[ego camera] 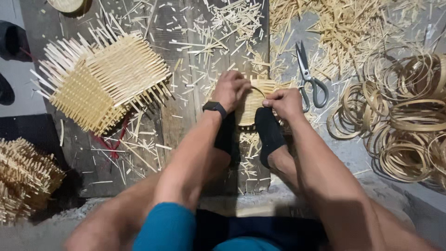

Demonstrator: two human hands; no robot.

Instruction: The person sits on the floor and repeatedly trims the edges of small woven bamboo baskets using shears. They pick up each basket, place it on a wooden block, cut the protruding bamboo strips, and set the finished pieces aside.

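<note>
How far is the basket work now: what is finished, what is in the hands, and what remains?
Done, it seems: a stack of woven mats with untrimmed ends lies on the left, amid many cut slivers. In hand: the left hand and right hand press a thin hoop onto a small woven basket, held between both feet. Left: many loose hoops wait on the right; the scissors lie unused.

Weathered dark wooden floor planks [186, 69] lie littered with pale bamboo offcuts [344, 28], meeting rough grey concrete [260, 200] in the foreground. A black mat [32, 132] covers the floor at left; lighting is dim and even.
</note>
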